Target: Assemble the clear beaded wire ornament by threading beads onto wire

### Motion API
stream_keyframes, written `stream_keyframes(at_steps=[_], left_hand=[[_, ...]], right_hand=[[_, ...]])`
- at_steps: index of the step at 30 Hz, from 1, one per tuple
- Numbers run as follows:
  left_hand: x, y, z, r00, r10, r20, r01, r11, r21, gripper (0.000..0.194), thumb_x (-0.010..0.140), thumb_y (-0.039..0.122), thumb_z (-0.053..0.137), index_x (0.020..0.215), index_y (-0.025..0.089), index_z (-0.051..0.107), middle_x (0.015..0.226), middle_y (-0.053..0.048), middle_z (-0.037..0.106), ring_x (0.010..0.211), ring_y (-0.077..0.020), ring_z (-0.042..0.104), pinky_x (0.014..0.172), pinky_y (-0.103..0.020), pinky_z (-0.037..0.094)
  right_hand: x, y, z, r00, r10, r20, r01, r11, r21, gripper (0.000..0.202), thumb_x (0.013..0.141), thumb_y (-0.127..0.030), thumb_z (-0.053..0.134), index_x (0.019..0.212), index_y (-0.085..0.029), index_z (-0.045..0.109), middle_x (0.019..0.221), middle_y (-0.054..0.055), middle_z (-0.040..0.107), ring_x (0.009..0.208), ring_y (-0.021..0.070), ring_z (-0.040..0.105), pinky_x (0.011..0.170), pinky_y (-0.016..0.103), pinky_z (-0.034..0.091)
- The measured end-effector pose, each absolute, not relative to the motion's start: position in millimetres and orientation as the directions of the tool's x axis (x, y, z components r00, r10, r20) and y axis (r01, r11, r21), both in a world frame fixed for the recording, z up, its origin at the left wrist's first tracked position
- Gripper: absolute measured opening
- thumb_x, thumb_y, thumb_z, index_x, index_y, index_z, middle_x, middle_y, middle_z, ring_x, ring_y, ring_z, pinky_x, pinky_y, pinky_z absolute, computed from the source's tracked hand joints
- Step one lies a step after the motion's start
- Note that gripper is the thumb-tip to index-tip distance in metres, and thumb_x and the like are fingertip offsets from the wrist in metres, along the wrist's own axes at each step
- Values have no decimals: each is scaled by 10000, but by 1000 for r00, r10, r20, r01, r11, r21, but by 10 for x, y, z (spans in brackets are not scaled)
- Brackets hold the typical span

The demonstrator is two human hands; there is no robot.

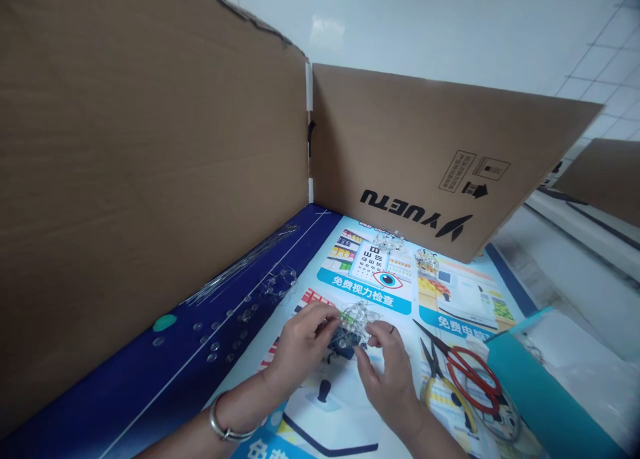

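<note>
A clear-beaded wire piece (357,317), a tangle of thin wire and transparent beads, is between my two hands above the printed sheet. My left hand (307,339) pinches its left side, thumb against the fingers. On the other side, my right hand (387,365) has its fingers curled and its thumb below, around the right edge of the same piece. The exact contact of the right fingertips is hard to see. A dark patch (345,344) shows under the piece. Loose clear beads (215,347) lie scattered on the blue strip to the left.
Red-handled scissors (473,375) and yellow-handled pliers (450,385) lie at right, beside a teal box (545,385). Straight wires (240,265) and a green disc (165,323) lie at left. More beaded pieces (389,241) sit farther back. Cardboard walls (400,132) stand behind and left.
</note>
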State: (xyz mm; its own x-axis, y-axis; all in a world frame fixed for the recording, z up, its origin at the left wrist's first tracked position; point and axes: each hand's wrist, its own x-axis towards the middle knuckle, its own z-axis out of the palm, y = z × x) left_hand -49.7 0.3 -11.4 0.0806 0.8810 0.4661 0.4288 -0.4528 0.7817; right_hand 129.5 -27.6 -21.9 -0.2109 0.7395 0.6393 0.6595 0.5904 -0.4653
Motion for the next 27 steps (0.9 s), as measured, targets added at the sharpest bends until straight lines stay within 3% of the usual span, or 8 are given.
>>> stream_keyframes(at_steps=[5, 10, 14, 20, 27], left_hand=[[-492, 4, -66, 71, 971, 230, 285, -240, 928, 107, 814, 215, 547, 871, 184, 633, 774, -10, 631, 701, -141, 563, 630, -233, 441], [-529, 94, -4, 135, 990, 36, 55, -44, 998, 97, 752, 230, 611, 785, 139, 618, 667, 10, 577, 586, -103, 504, 538, -205, 397], [-557, 151, -23, 121, 993, 10, -52, -4, 999, 126, 742, 254, 625, 778, 135, 604, 683, 13, 569, 582, -89, 485, 527, -195, 377], [-563, 165, -39, 163, 985, -53, -111, 71, 991, 210, 705, 313, 665, 797, 135, 602, 595, 42, 538, 484, -66, 442, 448, -177, 326], [-616, 192, 2, 231, 973, -8, -108, 34, 994, 209, 767, 322, 606, 807, 119, 577, 707, -14, 640, 408, -28, 385, 411, -169, 319]], right_hand=[[1302, -258, -208, -262, 745, 613, 724, 572, -386, 359, 835, -167, 518, 1189, -178, 461, 1055, 129, 544, 940, 236, 544, 800, 416, 488], [1310, -235, -201, -269, 732, 626, 743, 571, -348, 280, 834, -190, 523, 1113, -170, 513, 956, 109, 584, 846, 219, 565, 747, 389, 490], [1318, -227, -201, -311, 704, 638, 727, 609, -318, 89, 842, -139, 501, 900, -191, 545, 788, 53, 604, 739, 192, 555, 677, 349, 454], [1313, -223, -189, -344, 693, 633, 719, 628, -298, 169, 826, -173, 548, 994, -175, 535, 828, 69, 612, 775, 208, 547, 694, 357, 429], [1319, -192, -213, -368, 717, 593, 741, 611, -278, 57, 840, -162, 522, 796, -189, 546, 719, 36, 585, 664, 171, 514, 646, 318, 402]])
